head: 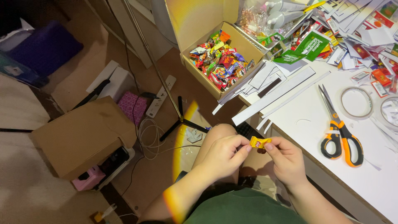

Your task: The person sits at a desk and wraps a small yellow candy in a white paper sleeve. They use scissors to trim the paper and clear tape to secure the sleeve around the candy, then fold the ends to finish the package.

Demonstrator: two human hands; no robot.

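Both hands are meeting over the person's lap, just off the table [331, 182] edge, w/ a small yellow candy [259, 143] stretched between them. Left hand [224, 157] is pinching the candy's left end: thumb & index [242, 145] closed tight on the wrapper, other fingers curling in loosely behind. Right hand [288, 159] is gripping the right end the same way, thumb & index pressed together on it, remaining fingers folded toward the palm. A small dark bit is showing just under the candy, can't tell what it is. Candy is sitting level, held in the air, not touching the table. On the table, right of the hands, orange-and-black scissors [342, 137] are lying closed, blades pointing away from the person; a tape roll [355, 102] is lying flat just beyond them. White paper strips [273, 93] are spreading across the table's near-left corner. Well above the hands, an open cardboard box [219, 56] full of colourful wrapped candies is sitting beside the table. On the floor to the left: a closed brown box [83, 135], a power strip [161, 96] & cables.
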